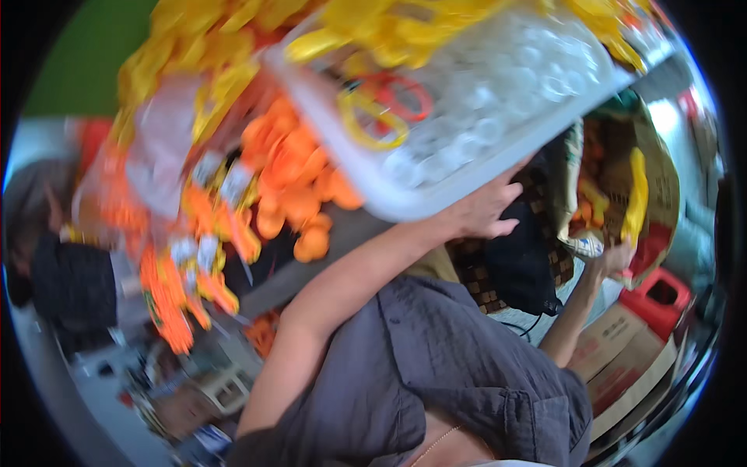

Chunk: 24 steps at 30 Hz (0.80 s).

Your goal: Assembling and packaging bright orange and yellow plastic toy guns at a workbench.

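Note:
My left hand [482,208] reaches up with fingers spread against the underside and rim of a white plastic tray [405,204], holding it tilted. The tray carries clear round pieces [498,93], yellow plastic pieces [389,31] and scissors with yellow and red handles [385,109]. My right hand [615,261] stretches out to the right, at the edge of an open sack [665,179] of orange and yellow items. It is just below a long yellow piece [638,194]. Its grip is too small and blurred to make out.
Heaps and bags of orange [292,171] and yellow [187,54] plastic goods fill the left and top. A black bag [521,265] lies on checkered cloth [475,268]. Cardboard boxes [622,350] and a red crate [661,296] stand at lower right. Another person in dark clothes [66,284] is at far left.

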### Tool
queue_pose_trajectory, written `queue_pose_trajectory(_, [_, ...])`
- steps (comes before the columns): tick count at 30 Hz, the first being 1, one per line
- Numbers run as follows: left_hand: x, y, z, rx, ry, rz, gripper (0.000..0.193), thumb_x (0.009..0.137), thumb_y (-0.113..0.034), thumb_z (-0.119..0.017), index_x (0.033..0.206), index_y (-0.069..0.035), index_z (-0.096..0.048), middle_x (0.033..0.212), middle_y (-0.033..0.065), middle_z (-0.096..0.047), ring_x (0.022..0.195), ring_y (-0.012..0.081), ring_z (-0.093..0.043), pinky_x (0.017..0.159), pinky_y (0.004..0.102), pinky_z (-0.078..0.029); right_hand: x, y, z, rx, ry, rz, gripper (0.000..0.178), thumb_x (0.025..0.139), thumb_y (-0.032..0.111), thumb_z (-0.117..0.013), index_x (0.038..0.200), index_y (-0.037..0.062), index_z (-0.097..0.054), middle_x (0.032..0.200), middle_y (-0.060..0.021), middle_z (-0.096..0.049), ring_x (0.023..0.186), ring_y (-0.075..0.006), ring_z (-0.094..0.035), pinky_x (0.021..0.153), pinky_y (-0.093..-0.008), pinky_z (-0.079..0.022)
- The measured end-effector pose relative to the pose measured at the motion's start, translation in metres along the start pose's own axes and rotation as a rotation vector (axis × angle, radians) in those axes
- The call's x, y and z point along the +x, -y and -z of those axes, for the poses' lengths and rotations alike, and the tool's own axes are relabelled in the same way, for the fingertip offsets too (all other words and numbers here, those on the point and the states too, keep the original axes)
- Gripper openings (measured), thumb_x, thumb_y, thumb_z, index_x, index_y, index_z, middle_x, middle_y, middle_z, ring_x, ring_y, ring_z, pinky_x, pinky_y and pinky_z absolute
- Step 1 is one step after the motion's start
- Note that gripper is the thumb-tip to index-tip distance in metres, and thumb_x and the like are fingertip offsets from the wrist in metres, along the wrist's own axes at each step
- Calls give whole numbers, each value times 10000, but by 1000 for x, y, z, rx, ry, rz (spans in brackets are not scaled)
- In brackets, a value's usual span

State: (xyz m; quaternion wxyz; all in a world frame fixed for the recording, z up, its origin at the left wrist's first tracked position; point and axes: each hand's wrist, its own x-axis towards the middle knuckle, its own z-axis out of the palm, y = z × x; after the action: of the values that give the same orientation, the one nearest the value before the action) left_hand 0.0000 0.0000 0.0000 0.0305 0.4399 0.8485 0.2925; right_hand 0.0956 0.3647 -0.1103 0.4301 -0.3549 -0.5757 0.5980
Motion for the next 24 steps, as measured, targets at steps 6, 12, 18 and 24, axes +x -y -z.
queue_pose_trajectory(6, [-24,5,-7,120,-257,-306,224,709,-223,-734,795,-20,-700,1419,229,-468,1322,393,-446,1125,497,-362,-128,93,-24,201,92,125,263,990,181,-448,1074,-34,-575,879,-123,-638,780,-223,-642,695,-330,-561])
queue_pose_trajectory(12, [-134,-50,-8,-111,-317,-293,182,744,-113,-688,911,-50,-655,1117,98,-644,1152,276,-576,1155,517,-328,-189,195,-90,281,484,186,265,999,212,-474,1100,-5,-587,815,-100,-622,734,-180,-624,630,-292,-527])
queue_pose_trajectory(18, [-269,-84,36,-344,-448,81,197,855,-108,-671,1049,-82,-666,1128,67,-654,1099,253,-611,1114,504,-385,-233,239,-218,179,908,124,295,998,270,-484,1148,49,-609,965,-72,-648,948,-172,-623,781,-344,-503])
queue_pose_trajectory(24, [-356,-111,42,-263,-722,491,219,863,-58,-674,1080,-82,-683,1144,69,-680,1110,255,-632,1087,487,-415,-332,344,-413,402,1054,58,279,1001,142,-457,1158,-37,-602,1258,-205,-593,1165,-313,-606,1011,-403,-515])
